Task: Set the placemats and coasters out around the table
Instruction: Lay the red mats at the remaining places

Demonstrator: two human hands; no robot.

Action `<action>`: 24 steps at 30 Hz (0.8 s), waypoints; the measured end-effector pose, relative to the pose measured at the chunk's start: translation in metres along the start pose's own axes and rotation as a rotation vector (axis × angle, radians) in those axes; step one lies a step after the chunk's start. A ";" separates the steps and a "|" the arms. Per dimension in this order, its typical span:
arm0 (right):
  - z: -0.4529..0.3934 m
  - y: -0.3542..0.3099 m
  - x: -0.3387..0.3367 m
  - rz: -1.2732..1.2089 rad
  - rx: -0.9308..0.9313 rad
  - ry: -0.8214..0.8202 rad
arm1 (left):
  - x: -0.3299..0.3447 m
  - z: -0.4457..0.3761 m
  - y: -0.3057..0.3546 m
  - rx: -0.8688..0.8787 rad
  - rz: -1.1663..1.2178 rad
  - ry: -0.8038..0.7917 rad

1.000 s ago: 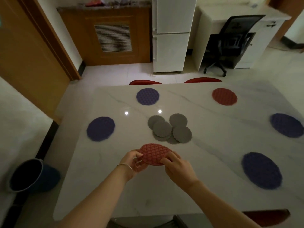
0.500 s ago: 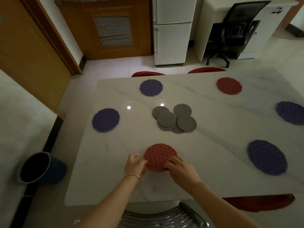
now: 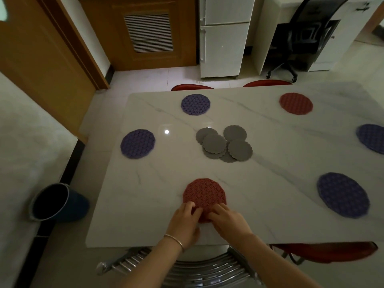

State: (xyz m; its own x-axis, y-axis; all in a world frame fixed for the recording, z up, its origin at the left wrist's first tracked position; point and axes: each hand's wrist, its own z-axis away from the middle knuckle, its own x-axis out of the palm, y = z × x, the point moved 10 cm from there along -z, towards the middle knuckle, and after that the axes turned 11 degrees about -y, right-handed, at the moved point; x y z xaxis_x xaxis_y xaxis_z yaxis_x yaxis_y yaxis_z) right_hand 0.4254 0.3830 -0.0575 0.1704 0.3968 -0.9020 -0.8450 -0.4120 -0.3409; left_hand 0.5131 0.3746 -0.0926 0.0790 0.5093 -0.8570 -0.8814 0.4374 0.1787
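A red round placemat (image 3: 204, 193) lies flat near the front edge of the white marble table (image 3: 270, 204). My left hand (image 3: 185, 221) and my right hand (image 3: 227, 220) both rest their fingers on its near rim. Several grey scalloped coasters (image 3: 225, 143) lie in a loose pile at the table's middle. Purple placemats lie at the left (image 3: 137, 143), the back (image 3: 195, 104), the far right (image 3: 372, 138) and the near right (image 3: 342, 197). Another red placemat (image 3: 296, 103) lies at the back right.
A dark bucket (image 3: 55, 202) stands on the floor to the left. A metal chair back (image 3: 197, 267) is right below me, red chairs at the front right (image 3: 324, 251) and behind the table (image 3: 192, 87). A fridge (image 3: 224, 36) and office chair (image 3: 299, 38) stand behind.
The red placemat has come down from my hands onto the table and slid toward the front edge. My hands have moved nearer to me with it.
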 end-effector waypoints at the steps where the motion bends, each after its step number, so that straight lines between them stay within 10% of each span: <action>1: 0.000 0.000 0.000 0.005 0.008 -0.015 | 0.001 -0.001 0.001 -0.005 -0.007 -0.014; 13: -0.006 0.007 0.021 0.043 0.047 -0.202 | -0.001 -0.001 -0.001 -0.016 0.034 -0.069; 24: -0.003 0.058 -0.044 -0.002 0.187 -0.055 | -0.082 -0.059 0.015 -0.015 0.014 0.044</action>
State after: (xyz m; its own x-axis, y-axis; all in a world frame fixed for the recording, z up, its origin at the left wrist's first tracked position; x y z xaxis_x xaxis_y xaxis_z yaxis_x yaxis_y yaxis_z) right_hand 0.3703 0.3386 -0.0383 0.1484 0.4440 -0.8836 -0.9249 -0.2541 -0.2830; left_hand 0.4658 0.2960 -0.0479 0.0459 0.4822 -0.8749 -0.8893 0.4186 0.1841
